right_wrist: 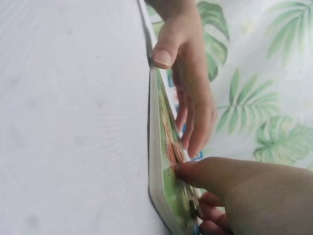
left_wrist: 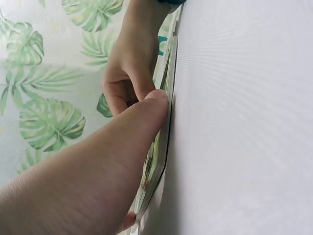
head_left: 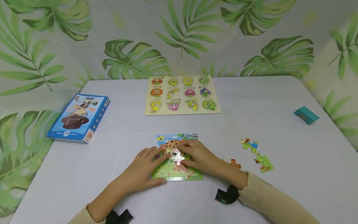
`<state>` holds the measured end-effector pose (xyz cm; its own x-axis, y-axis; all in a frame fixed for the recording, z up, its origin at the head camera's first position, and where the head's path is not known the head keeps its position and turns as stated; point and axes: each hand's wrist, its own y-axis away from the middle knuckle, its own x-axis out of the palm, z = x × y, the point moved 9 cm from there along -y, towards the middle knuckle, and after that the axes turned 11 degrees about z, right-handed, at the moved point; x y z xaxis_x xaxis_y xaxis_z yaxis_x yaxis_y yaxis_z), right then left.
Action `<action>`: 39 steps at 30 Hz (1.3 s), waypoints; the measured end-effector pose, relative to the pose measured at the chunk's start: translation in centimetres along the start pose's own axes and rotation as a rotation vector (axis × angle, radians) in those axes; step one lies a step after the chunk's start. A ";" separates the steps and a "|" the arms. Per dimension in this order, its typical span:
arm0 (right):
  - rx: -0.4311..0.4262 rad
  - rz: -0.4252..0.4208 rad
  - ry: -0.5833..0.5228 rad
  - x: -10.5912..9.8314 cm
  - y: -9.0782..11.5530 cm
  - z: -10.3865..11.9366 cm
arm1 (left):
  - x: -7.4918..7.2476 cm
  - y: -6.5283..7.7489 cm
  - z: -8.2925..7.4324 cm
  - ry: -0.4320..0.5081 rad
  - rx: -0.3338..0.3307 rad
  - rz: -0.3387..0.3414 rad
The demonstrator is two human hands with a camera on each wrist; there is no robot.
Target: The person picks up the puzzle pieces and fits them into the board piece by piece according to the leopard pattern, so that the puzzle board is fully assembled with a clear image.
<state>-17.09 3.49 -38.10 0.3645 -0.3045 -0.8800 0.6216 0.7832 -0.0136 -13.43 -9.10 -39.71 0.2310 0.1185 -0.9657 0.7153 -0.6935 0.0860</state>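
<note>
A leopard jigsaw puzzle (head_left: 165, 174) lies in its flat tray at the table's middle, with pieces fitted in it. My left hand (head_left: 145, 169) rests at its left side, fingers spread over the picture and thumb by the near edge. From the right, my right hand (head_left: 199, 155) pinches a shiny jigsaw piece (head_left: 178, 158) between thumb and fingers, low over the leopard's middle. Glare whitens that piece, so its print is unclear. In the right wrist view, the right thumb (right_wrist: 203, 174) touches the puzzle's surface; the fingertips beyond are partly hidden.
Loose jigsaw pieces (head_left: 264, 162) lie to the right, one partly behind the right forearm. A wooden fruit board (head_left: 181, 109) sits at the back. On the left is a blue box (head_left: 75, 116); a teal block (head_left: 306, 115) stands far right.
</note>
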 end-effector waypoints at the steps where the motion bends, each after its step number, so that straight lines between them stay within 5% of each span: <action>1: -0.004 0.002 0.013 0.1 -0.1 0.1 | 0.1 0.0 -0.1 -0.006 0.002 0.001; 12: -0.012 0.038 0.101 0.1 -0.7 0.8 | 0.0 0.1 -0.7 -0.048 0.035 -0.031; 24: -0.001 0.097 0.080 0.2 -0.7 0.5 | 0.3 0.1 -0.6 -0.022 0.034 -0.018; 33: 0.053 0.190 -0.056 0.6 -0.2 -0.6 | 0.3 0.1 -0.3 -0.023 0.005 -0.001; 39: 0.107 0.131 -0.203 -2.0 1.2 -1.2 | 0.6 0.0 -0.2 -0.013 -0.006 0.020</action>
<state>-17.85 5.70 -36.92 0.5713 -0.3157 -0.7576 0.6263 0.7643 0.1538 -13.11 -8.89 -40.26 0.2365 0.0951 -0.9670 0.7145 -0.6915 0.1067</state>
